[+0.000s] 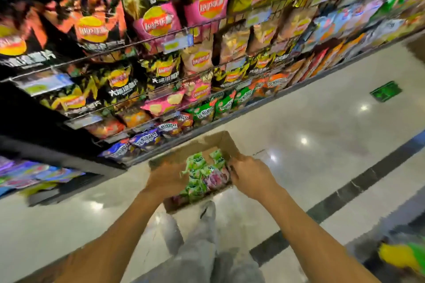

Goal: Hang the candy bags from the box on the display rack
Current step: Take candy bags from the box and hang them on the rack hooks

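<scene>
Candy bags [197,174]: green and pink-purple packets, lying loose in a heap inside the box [220,142]; none is hanging anywhere yet. Print is too blurred to read.

Box: brown cardboard, open-topped, far flap standing up. It is being held in front of the person, clear of the floor [322,126].

Left hand [165,179]: gripping the left wall of the box, fingers curling over the rim towards the packets.

Right hand [250,177]: gripping the right wall of the box, fingers curling over the rim. Both forearms are reaching forward, bare.

Floor: pale glossy tiles, lying under and around the box and reflecting ceiling lights as bright spots. A dark stripe [358,181] is running diagonally across the tiles to the right of the box. A green floor marker [386,91] is sitting well beyond the box on its right. Open aisle is stretching away to the right of the box and past it.

Wire shelving [161,37]: rising just beyond and to the left of the box, several tiers, its base edge running close past the box's far flap. Chip bags [158,20] in pink, orange, yellow, black and green are filling the tiers, with price tags clipped along the rails.

Trousers [207,248]: light grey, showing on the near side of the box, with one shoe [208,209] poking out under its near edge.

Yellow-green item [400,257]: lying well to the right of the box on its near side, too blurred to identify.
</scene>
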